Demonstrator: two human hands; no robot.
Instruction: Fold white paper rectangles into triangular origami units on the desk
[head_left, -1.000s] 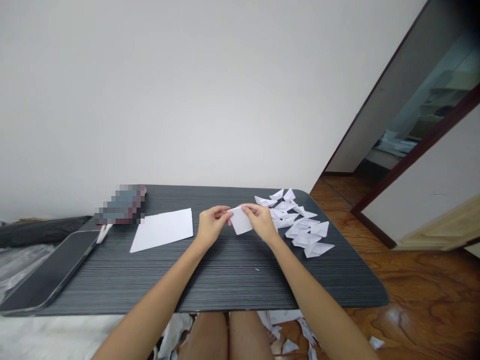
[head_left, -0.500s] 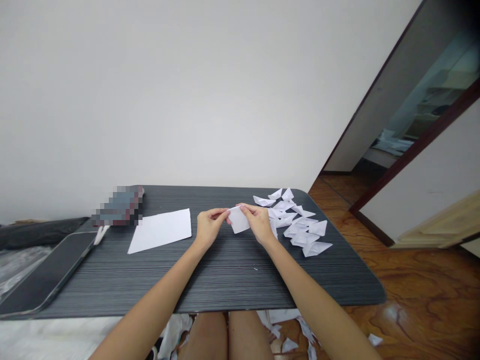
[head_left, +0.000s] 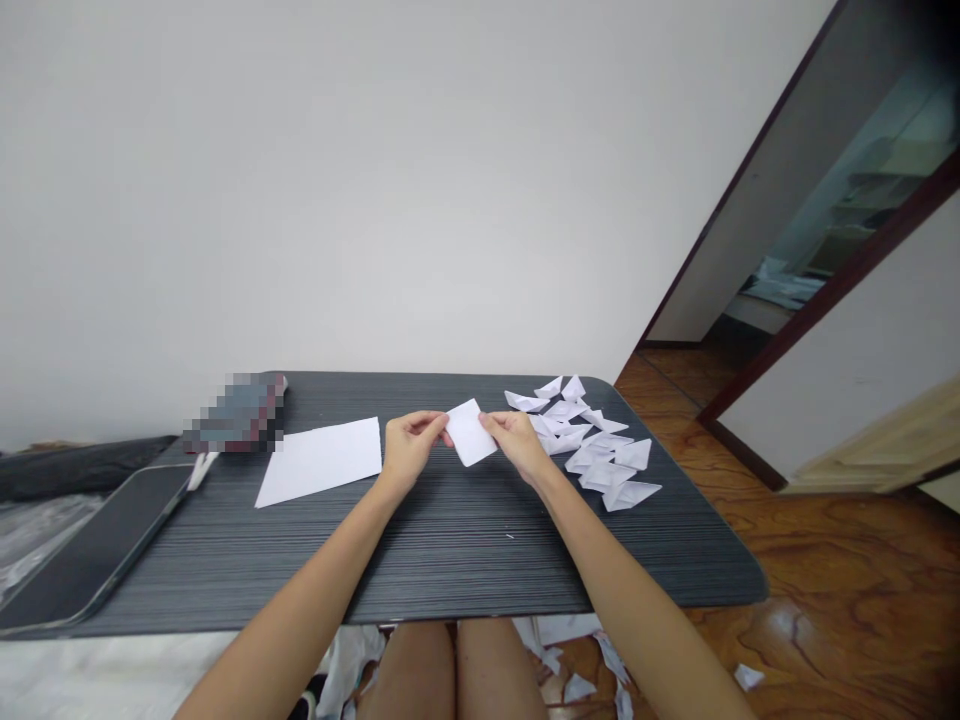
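Note:
A small white folded paper square (head_left: 471, 434) is held up above the dark table between my two hands, with one corner pointing away from me. My left hand (head_left: 411, 445) pinches its left corner between thumb and fingers. On the opposite side, my right hand (head_left: 517, 442) pinches the right corner. Just beyond my right hand lie several folded white paper boats (head_left: 600, 470) in a loose cluster. To the left of my left hand, a larger white sheet of paper (head_left: 322, 462) rests flat.
The dark wood-grain table (head_left: 450, 570) stands against a white wall. At its far left is a pixelated object (head_left: 236, 412), with a black flat panel (head_left: 97, 550) closer to me. Paper scraps (head_left: 579, 687) litter the floor beneath. A doorway opens at right.
The folded paper has turned so that its whole square face shows with a corner at the top. My left hand has shifted slightly left; both hands keep their pinch.

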